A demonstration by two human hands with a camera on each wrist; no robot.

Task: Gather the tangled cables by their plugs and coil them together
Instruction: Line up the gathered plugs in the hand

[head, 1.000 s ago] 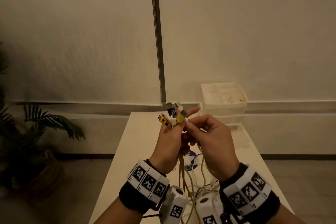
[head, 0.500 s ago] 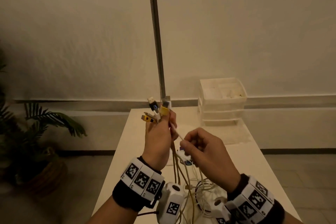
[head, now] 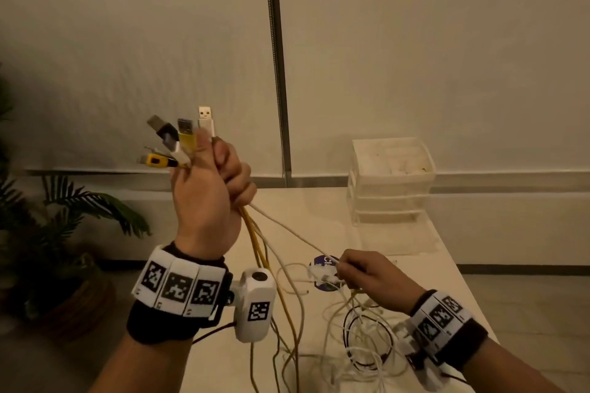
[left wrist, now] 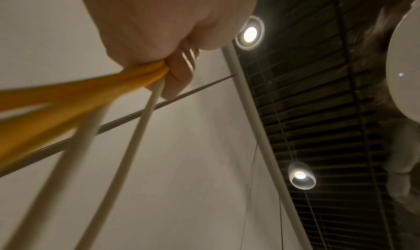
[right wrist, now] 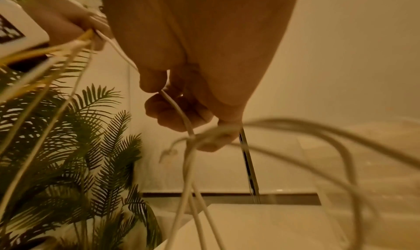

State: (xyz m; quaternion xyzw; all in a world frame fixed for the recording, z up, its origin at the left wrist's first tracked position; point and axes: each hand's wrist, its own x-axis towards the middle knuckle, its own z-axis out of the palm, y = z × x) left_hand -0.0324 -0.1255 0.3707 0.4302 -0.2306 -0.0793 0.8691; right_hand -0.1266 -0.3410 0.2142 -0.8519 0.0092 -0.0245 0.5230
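Head view, item one: left hand [head: 207,201], raised, fist wrapped round a bundle of cables [head: 255,233] just below their plugs [head: 182,137]. Above the fist the plugs fan out: a white USB plug [head: 205,120] upright, a yellow one [head: 186,134] beside it, a dark one with a metal tip [head: 162,129] tilted leftward, and a yellow-and-black one [head: 156,160] pointing sideways. Shells look smooth and moulded; tips are flat rectangular metal.

Item two: below the fist, round-section yellow and off-white cords hang down; the left wrist view shows them pinched between palm and curled fingers [left wrist: 179,70].

Item three: right hand [head: 367,277], lower and to the right of the fist, thumb and forefinger pinching a single white cable [head: 293,236] stretched taut up to the left grip. Under it, loose white, yellow and black loops [head: 360,341] lie tangled on the pale, smooth table [head: 447,281]; the knot near the fingertips is blurred, possibly a small white connector.

Beyond: stacked translucent plastic trays [head: 391,179], a palm plant [head: 64,217].
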